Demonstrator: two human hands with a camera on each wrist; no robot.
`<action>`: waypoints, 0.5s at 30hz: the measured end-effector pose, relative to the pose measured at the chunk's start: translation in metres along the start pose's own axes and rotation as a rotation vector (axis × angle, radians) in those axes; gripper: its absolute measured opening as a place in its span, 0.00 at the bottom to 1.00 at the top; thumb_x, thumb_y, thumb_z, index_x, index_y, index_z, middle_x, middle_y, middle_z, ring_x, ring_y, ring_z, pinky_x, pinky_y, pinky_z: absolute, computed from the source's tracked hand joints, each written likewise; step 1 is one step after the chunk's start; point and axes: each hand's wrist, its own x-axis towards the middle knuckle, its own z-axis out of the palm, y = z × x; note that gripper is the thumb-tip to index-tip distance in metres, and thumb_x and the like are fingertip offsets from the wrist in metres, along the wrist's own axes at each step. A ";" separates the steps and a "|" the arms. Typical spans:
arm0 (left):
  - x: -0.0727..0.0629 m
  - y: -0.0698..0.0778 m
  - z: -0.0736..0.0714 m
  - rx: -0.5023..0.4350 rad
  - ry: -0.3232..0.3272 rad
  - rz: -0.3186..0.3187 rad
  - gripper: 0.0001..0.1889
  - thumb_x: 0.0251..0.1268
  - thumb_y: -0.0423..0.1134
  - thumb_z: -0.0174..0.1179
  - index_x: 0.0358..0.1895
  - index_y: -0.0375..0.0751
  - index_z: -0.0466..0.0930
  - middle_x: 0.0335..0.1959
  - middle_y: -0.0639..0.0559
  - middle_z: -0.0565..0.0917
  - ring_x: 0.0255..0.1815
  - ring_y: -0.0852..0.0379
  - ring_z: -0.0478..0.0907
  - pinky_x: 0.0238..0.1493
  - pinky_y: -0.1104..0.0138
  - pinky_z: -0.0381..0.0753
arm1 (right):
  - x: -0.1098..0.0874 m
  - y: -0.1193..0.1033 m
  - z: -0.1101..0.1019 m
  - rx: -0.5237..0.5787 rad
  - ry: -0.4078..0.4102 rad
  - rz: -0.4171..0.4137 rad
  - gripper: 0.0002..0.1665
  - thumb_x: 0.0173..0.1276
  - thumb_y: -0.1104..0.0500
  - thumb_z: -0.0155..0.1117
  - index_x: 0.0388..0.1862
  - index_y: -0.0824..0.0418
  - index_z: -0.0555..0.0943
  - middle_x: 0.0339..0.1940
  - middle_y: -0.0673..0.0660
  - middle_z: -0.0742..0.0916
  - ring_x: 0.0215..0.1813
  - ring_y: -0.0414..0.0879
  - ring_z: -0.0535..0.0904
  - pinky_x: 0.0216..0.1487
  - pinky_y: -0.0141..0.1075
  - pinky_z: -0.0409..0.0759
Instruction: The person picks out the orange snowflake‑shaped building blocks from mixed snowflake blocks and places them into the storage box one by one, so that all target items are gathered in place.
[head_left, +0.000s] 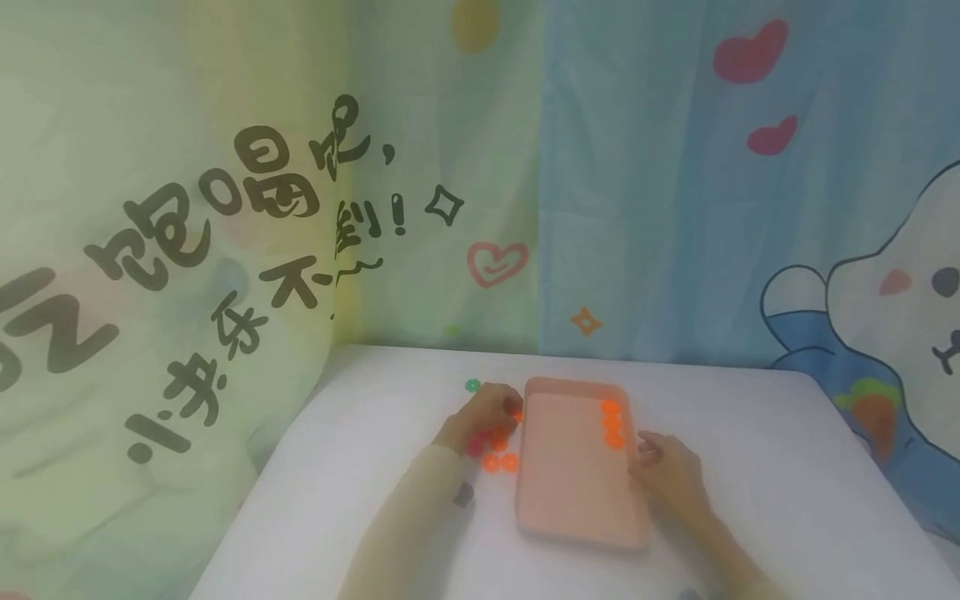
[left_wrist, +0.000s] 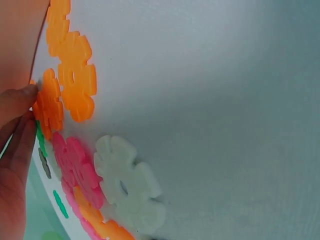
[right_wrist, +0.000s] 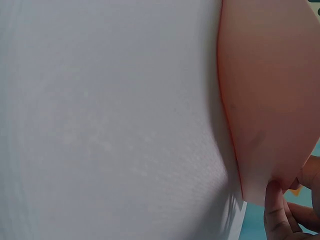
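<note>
My left hand (head_left: 487,410) is at the left side of the pink tray (head_left: 573,500). Its thumb and fingers pinch an orange flower-shaped plastic disc (head_left: 518,417), mostly hidden by the fingers. Beside and below that hand lie more orange discs (left_wrist: 76,75), pink discs (left_wrist: 80,167) and a white disc (left_wrist: 129,185). Three orange discs (head_left: 612,423) stand in a line inside the tray, along its right wall. My right hand (head_left: 675,475) holds the tray's right wall; in the right wrist view one fingertip (right_wrist: 273,192) presses on the outside.
A green disc (head_left: 472,385) lies beyond my left hand on the white table (head_left: 757,467). Near my left sleeve is a small dark grey piece (head_left: 463,495). Printed curtains (head_left: 637,208) hang behind the table and along its left side.
</note>
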 end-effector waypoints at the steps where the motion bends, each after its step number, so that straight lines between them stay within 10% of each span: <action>1: 0.001 -0.001 0.001 0.006 0.001 0.003 0.17 0.53 0.25 0.64 0.47 0.42 0.83 0.40 0.56 0.82 0.35 0.58 0.78 0.44 0.65 0.81 | -0.001 -0.001 0.000 0.012 -0.001 0.001 0.35 0.63 0.57 0.64 0.68 0.64 0.69 0.53 0.63 0.81 0.49 0.55 0.80 0.39 0.41 0.84; 15: 0.003 -0.004 0.003 0.036 -0.020 -0.029 0.17 0.55 0.28 0.66 0.48 0.48 0.83 0.43 0.59 0.83 0.42 0.59 0.77 0.51 0.62 0.79 | -0.005 -0.016 0.000 -0.003 -0.019 0.091 0.38 0.66 0.57 0.62 0.73 0.61 0.63 0.62 0.63 0.76 0.61 0.59 0.74 0.52 0.51 0.80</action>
